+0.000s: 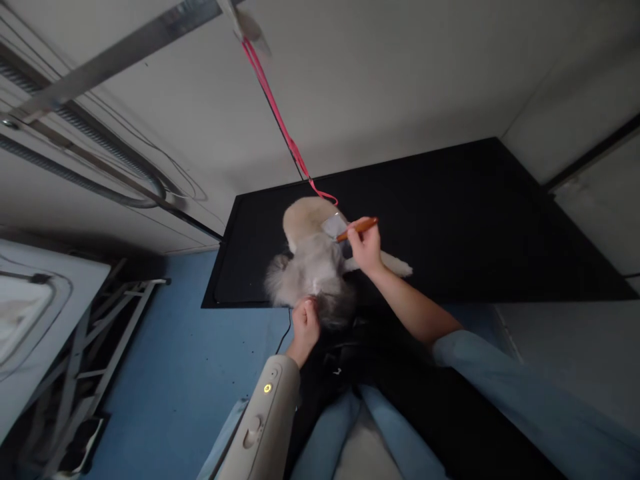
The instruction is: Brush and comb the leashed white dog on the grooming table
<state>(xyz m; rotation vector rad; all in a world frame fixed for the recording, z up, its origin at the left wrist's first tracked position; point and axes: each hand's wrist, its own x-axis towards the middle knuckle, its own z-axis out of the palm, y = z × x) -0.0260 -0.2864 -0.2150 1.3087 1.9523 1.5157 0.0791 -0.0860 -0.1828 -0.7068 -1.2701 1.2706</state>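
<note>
- Step in hand: we judge this to be brushing. The right hand (366, 248) is clamped on the handle of a brush (335, 225), whose flat head lies against the fur on the animal's right-of-view side.
- Work location: the animal (313, 260), cream behind and grey in front, is at the near left part of the black table (460, 213), close to our apron (380, 353).
- Left hand: the left hand (305, 323) has its fingers curled in at the near edge of the grey fur, touching it. We cannot tell whether they grip the fur. The hands are apart from each other.
- Next move: another stroke would call, in our judgement, for a steady left hand and a light, flat brush head drawn along the lie of the coat.
- Obstruction: a beige appliance (265, 417) with a lit yellow button (a dryer, perhaps) covers much of our left forearm and could limit that arm.
- Obstruction: a pink leash (273, 100) slopes down from the metal bar (135, 50), its loop ending beside the cream fur. We cannot tell whether it goes round the animal; the brush could catch it.
- Surroundings: a grey hose (107, 193) hangs at the wall; a metal frame (117, 340) stands over the blue floor (193, 353).
</note>
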